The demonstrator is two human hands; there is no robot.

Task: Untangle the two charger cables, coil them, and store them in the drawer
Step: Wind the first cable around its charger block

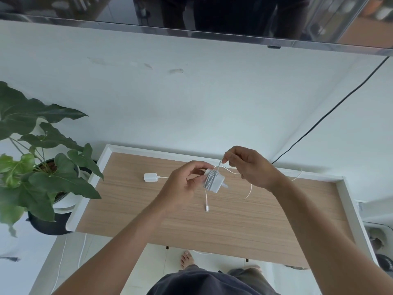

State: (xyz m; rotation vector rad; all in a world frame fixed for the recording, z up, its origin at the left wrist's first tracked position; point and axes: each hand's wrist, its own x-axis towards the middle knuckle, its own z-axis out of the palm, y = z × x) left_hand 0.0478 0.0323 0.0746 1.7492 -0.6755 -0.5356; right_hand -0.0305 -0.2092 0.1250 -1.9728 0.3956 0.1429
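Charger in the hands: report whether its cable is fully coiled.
Partly coiled. Several turns wrap the charger, but the connector end dangles below, and a loose strand runs from the right hand.

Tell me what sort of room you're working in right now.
Most likely a living room at home: a flat-screen TV hangs on the white wall, a potted plant stands on the floor, and the cables are being handled over a low wood-topped cabinet.

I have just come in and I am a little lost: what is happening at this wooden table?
A person is winding a thin white cable around a white charger block. The left hand holds the block above the wooden table top; the right hand pinches the cable. A second white charger block lies on the table, not yet coiled.
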